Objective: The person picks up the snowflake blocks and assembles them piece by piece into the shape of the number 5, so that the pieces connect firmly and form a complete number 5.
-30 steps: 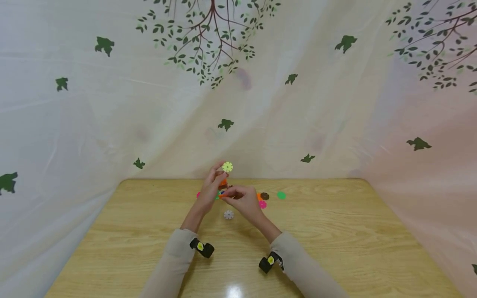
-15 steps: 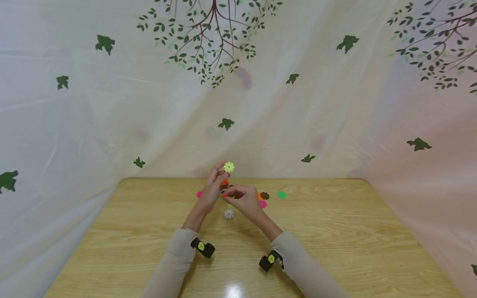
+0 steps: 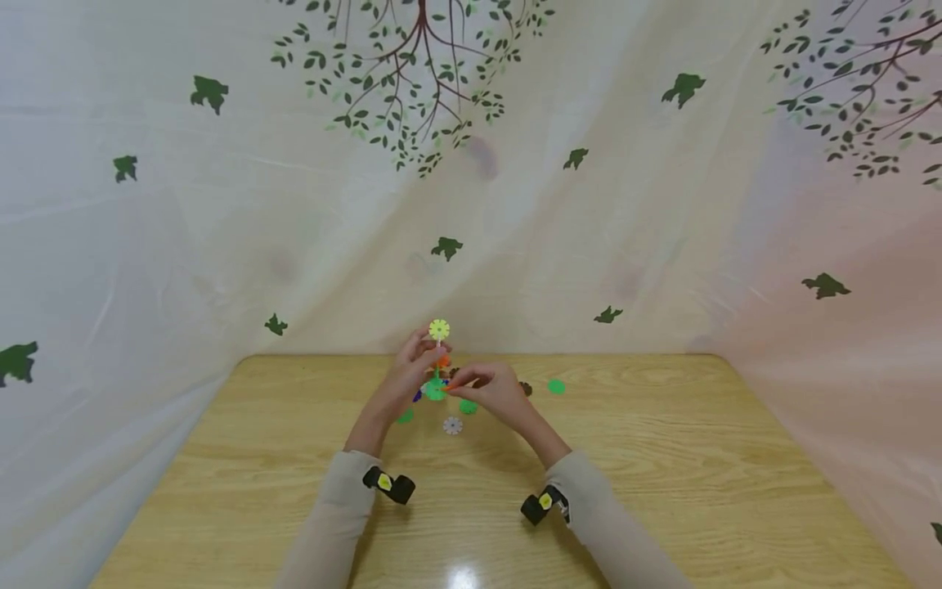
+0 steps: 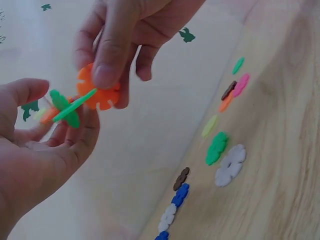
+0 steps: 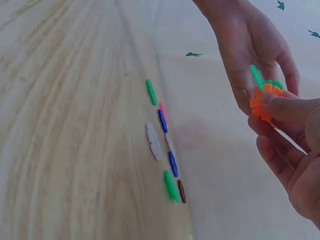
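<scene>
"Above the far side of the wooden table, your two hands come together. Your left hand has its thumb and fingers bent round a chain of linked discs, with a yellow disc standing at the top."

"And your right hand pinches an orange disc between thumb and fingertips, the gap only as wide as the disc's thickness. Your outer fingers curve loosely away from it."

"You have the rim of that orange disc against a green disc at the chain's lower end, the two set crosswise. Whether their slots are engaged, I cannot tell."

"Below your hands, a grey disc lies on the table, near a loose green piece. Just past your right hand, you have a brown disc."

"From your left wrist, a blue disc shows too, touching a white disc. Farther along, you can see a pink disc. Behind the table hangs a pale cloth printed with leaves."
</scene>
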The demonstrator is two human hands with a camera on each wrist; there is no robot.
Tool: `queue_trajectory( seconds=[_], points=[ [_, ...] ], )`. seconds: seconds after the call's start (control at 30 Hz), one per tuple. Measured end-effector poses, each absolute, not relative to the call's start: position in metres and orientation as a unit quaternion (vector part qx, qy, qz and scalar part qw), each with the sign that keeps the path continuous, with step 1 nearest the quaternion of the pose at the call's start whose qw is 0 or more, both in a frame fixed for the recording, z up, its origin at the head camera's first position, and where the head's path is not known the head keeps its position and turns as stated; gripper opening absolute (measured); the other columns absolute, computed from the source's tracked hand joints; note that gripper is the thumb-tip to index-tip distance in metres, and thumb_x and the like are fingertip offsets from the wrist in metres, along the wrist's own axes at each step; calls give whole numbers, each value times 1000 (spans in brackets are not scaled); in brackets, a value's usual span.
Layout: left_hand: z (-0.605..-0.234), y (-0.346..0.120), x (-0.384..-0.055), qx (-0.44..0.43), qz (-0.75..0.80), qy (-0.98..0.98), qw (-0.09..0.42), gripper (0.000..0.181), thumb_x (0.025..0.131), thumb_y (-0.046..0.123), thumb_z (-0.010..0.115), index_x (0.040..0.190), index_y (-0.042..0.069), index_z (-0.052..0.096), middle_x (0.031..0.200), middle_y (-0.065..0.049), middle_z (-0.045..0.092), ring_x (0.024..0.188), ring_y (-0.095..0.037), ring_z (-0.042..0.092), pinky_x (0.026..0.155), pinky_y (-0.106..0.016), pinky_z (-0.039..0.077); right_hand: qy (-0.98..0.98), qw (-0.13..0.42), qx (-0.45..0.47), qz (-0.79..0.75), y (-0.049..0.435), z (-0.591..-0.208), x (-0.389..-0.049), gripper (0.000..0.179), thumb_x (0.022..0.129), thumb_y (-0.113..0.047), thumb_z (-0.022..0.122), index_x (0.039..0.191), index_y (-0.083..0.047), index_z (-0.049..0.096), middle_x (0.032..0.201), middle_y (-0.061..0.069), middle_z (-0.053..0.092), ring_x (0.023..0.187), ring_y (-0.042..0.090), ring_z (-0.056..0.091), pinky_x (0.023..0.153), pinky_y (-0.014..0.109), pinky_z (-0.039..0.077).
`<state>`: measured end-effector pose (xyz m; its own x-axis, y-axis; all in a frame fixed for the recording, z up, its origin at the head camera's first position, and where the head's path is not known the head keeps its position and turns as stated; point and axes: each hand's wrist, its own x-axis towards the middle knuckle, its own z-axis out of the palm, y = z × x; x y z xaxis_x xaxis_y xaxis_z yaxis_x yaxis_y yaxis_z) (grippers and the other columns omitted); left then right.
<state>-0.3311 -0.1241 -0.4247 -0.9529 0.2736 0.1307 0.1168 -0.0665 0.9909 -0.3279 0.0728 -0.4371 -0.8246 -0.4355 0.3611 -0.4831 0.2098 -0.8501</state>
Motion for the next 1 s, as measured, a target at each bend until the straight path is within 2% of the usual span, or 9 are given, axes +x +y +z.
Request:
queue_trajectory(
  seconds=[0.1, 0.27, 0.37, 0.43, 0.5, 0.63, 0.77, 0.9, 1.0],
  points=[
    [-426, -129, -331, 157, 698, 694, 80, 45, 107, 22, 53, 146, 7, 38, 142, -21, 53, 124, -31, 55, 104, -44, 47, -783, 29, 291, 550, 77, -437, -331, 5, 88, -8, 79, 92, -6, 80, 96, 12, 78, 85, 6, 70, 73, 24, 59],
    [-427, -135, -329, 159, 671, 712, 137, 80, 98, 19, 69, 162, 22, 21, 155, -18, 45, 134, -32, 53, 110, -50, 46, -789, 56, 288, 540, 81, -437, -333, 5, 87, -7, 80, 91, -5, 79, 95, 13, 78, 85, 8, 70, 74, 25, 58],
    [-426, -135, -329, 170, 658, 717, 157, 91, 96, 15, 72, 164, 25, 13, 158, -19, 40, 135, -37, 52, 112, -52, 45, -791, 76, 283, 538, 83, -435, -333, 6, 87, -7, 80, 91, -3, 79, 94, 15, 78, 85, 12, 70, 74, 26, 58],
    [-427, -136, -329, 178, 652, 720, 161, 87, 97, 14, 70, 164, 20, 15, 153, -21, 46, 131, -41, 56, 111, -51, 47, -792, 87, 278, 537, 84, -434, -334, 6, 87, -6, 79, 91, -1, 79, 94, 16, 78, 85, 18, 71, 74, 28, 58],
    [-428, -135, -329, 185, 650, 719, 162, 76, 99, 12, 67, 161, 9, 25, 146, -24, 53, 124, -40, 63, 110, -51, 49, -795, 97, 277, 531, 85, -434, -335, 7, 87, -4, 79, 92, 1, 78, 94, 18, 77, 86, 25, 72, 73, 30, 58],
    [-431, -131, -331, 183, 660, 713, 151, 50, 101, 6, 62, 144, -12, 45, 130, -28, 65, 103, -27, 73, 107, -58, 48, -806, 105, 279, 512, 87, -433, -335, 6, 86, 1, 78, 92, 5, 77, 93, 21, 77, 86, 36, 71, 71, 34, 59],
    [-432, -126, -330, 149, 674, 712, 129, 46, 99, 5, 65, 139, -11, 52, 120, -24, 70, 89, -14, 74, 104, -57, 51, -812, 105, 283, 500, 88, -420, -325, 6, 86, 5, 76, 91, 8, 75, 93, 23, 76, 86, 38, 71, 71, 38, 59],
    [-431, -122, -328, 126, 681, 713, 108, 50, 97, 8, 69, 142, -6, 53, 122, -22, 68, 88, -13, 73, 101, -53, 54, -810, 104, 285, 501, 89, -402, -311, 5, 87, 6, 75, 91, 9, 74, 93, 24, 75, 87, 35, 71, 72, 36, 59],
    [-431, -118, -328, 127, 685, 711, 99, 51, 97, 8, 69, 144, -5, 52, 123, -22, 66, 90, -14, 72, 101, -56, 53, -810, 98, 289, 502, 91, -398, -310, 5, 87, 6, 75, 91, 9, 73, 93, 25, 75, 89, 37, 71, 71, 35, 59]
  ],
)
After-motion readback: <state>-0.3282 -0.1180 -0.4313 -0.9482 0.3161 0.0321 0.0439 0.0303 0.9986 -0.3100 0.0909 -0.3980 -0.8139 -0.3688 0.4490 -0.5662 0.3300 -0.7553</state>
